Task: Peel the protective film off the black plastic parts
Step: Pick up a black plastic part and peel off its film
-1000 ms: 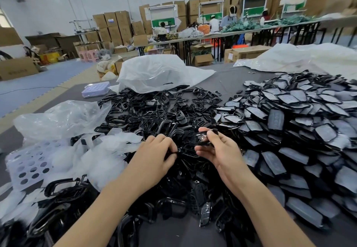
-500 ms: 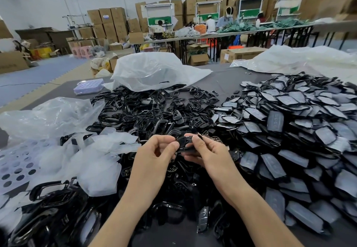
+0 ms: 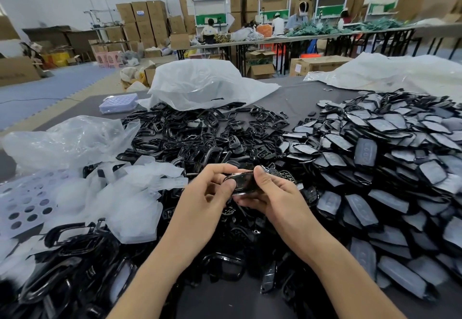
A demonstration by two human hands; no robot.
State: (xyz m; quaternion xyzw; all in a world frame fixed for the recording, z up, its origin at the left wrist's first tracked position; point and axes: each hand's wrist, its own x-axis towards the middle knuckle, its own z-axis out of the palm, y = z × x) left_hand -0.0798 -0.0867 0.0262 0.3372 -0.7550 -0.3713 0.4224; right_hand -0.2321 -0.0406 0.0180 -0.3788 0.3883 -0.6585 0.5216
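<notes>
Holding black part (image 3: 243, 183), now raised off the heap (image 3: 200, 143) since a second ago | my left hand (image 3: 207, 196) and right hand (image 3: 275, 195) both pinch its ends | film seemingly still on, hard to tell | peel next

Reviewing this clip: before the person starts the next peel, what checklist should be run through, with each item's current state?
1. Black part held in both hands: ok; left hand pinches its left end, right hand grips the right end.
2. Part held up off the loose black frames: ok.
3. Film edge lifted, ready to pull: cannot tell; no loose corner shows.
4. Discard spot for film: ok; peeled film heap lies at left.
5. Film-covered pile at right for the next piece: ok.
</notes>
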